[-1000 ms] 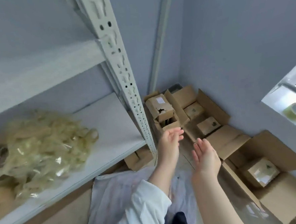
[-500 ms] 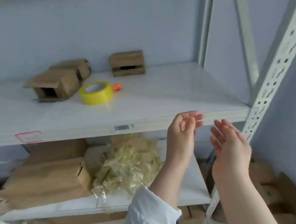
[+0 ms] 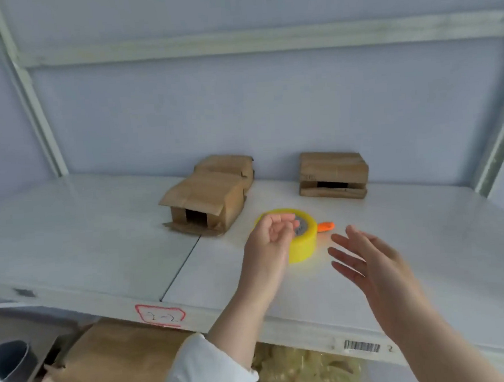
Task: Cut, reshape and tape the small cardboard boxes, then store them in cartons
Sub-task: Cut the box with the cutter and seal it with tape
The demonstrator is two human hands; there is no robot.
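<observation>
The white shelf [image 3: 98, 231] carries three small cardboard boxes: the front box [image 3: 207, 206] with loose flaps, the back box [image 3: 228, 165] touching it behind, and the right box [image 3: 331, 174] apart by the wall. The right hand [image 3: 372, 260] hovers with fingers spread, holding nothing. The left hand [image 3: 270, 240] curls loosely over the yellow tape roll [image 3: 303, 244] without gripping it. This looks like fetching supplies. The next move is to close on the roll, or on the orange tool [image 3: 326, 226] just beside it.
</observation>
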